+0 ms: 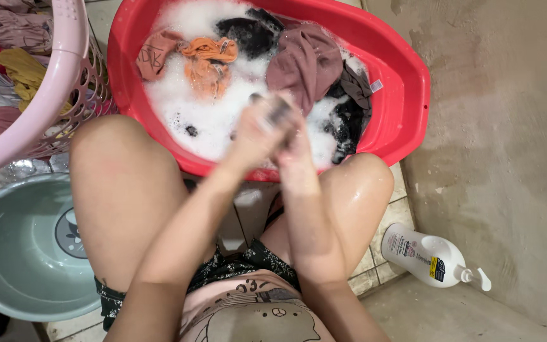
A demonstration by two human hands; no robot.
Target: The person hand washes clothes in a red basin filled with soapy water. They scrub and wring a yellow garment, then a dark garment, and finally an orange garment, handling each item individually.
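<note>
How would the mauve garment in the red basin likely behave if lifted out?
The mauve garment lies crumpled and draped, so probably floppy. It sits in suds in the red basin, so likely soaked, heavy for its size, and slippery.

Red tub (406, 95), 12 o'clock: suds, soaking clothes (305, 60). Left hand (257, 136) and right hand (295, 155) rubbing dark cloth (278, 113), centre, blurred.
</note>
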